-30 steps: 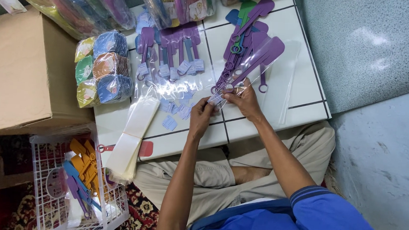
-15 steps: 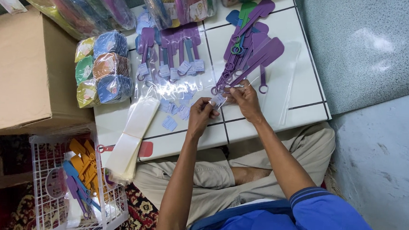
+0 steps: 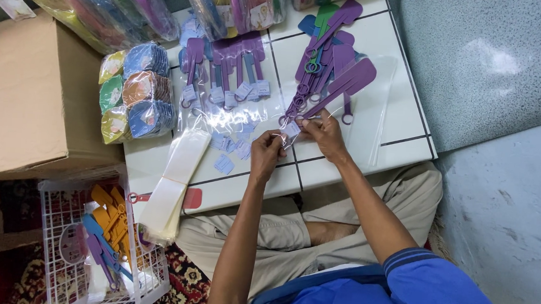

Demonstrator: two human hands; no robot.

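My right hand grips the ring end of a purple plastic spatula that points up and to the right over a white tiled table. My left hand pinches a small white tag with a thin string at that same handle end. The two hands almost touch. A pile of purple spatulas lies just beyond them. A row of tagged purple spatulas lies to the left, with loose white tags scattered below it.
A stack of clear sleeves hangs over the table's near edge. A cardboard box stands on the left. A white wire basket holds orange and blue utensils. Bagged goods and packed bundles line the back.
The purple spatula in my right hand has dropped lower and flatter toward the table. My left hand has closed in on its handle end with the tag.
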